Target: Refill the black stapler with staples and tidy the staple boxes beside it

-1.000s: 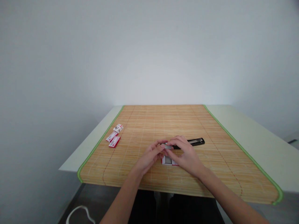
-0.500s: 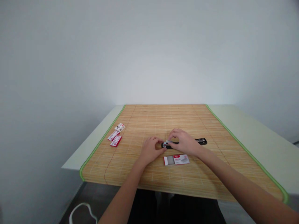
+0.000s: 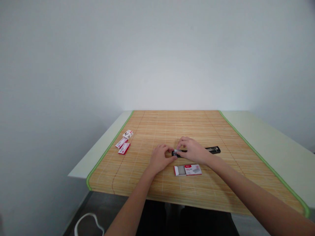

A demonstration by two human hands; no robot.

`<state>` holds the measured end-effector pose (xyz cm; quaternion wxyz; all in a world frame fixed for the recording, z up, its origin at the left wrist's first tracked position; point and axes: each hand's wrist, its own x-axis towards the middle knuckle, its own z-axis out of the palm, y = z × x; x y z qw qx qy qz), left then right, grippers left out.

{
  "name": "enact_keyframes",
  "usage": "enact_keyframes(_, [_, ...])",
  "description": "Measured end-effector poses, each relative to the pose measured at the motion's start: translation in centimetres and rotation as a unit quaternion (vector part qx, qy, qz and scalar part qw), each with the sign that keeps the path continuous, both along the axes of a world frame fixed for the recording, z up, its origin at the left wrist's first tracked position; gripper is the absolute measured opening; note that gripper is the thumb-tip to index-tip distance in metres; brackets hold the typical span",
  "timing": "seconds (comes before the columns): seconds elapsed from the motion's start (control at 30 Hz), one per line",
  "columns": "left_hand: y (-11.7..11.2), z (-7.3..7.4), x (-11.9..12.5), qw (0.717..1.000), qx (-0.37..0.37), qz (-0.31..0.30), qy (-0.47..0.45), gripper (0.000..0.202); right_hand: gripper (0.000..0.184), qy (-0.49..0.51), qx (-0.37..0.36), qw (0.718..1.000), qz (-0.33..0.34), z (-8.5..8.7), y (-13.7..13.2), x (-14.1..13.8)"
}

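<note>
A black stapler (image 3: 213,149) lies opened out flat on the bamboo mat, its bare metal end between my two hands. My left hand (image 3: 159,159) has its thumb and fingers closed around the stapler's left end. Just to the right, my right hand (image 3: 194,150) pinches a grey strip of staples (image 3: 176,151) over the stapler's channel; its fingers cover most of the strip. I cannot tell how deep the strip sits. In front of both hands lies a white and red staple box (image 3: 193,169), its left end open and grey staples showing.
At the left of the bamboo mat (image 3: 152,127) lie two flat red and white boxes (image 3: 124,148) and a white box with dark print (image 3: 128,134). The white table (image 3: 268,137) shows on both sides of the mat. A white cable (image 3: 86,216) hangs below at left.
My right hand has shifted slightly left along the stapler, and the strip of staples sits lower against it. The whole view has moved a little; the boxes stay in place.
</note>
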<state>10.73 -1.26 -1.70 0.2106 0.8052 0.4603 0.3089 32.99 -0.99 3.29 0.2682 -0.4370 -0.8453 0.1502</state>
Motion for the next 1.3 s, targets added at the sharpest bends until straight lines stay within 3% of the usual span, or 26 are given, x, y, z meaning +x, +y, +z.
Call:
enact_keyframes(0.53, [-0.1, 0.1, 0.0, 1.0, -0.009, 0.006, 0.01, 0.028, 0.016, -0.064, -0.031, 0.997, 0.03, -0.1, 1.2, 0.8])
enact_keyframes(0.73, [-0.1, 0.0, 0.0, 1.0, -0.007, 0.005, 0.006, 0.031, 0.014, -0.069, -0.004, 0.996, 0.062, 0.9, 0.7, 3.2])
enact_keyframes(0.9, [0.0, -0.3, 0.0, 1.0, -0.011, 0.01, 0.0, 0.032, 0.016, -0.104, 0.001, 0.992, 0.071, 0.4, -0.1, 4.8])
enact_keyframes(1.17, [0.1, -0.1, 0.0, 1.0, -0.01, 0.008, 0.005, 0.033, 0.022, -0.098, 0.019, 0.994, 0.05, 0.5, -1.0, 3.5])
enact_keyframes(1.23, [0.1, -0.1, 0.0, 1.0, -0.01, 0.01, 0.004, 0.032, 0.029, -0.078, 0.024, 0.996, 0.033, 1.1, -1.6, 4.4])
enact_keyframes(1.3, [0.1, -0.2, 0.0, 1.0, -0.008, 0.008, 0.0, 0.032, 0.038, -0.028, 0.035, 0.999, -0.027, 1.4, -2.8, 6.3])
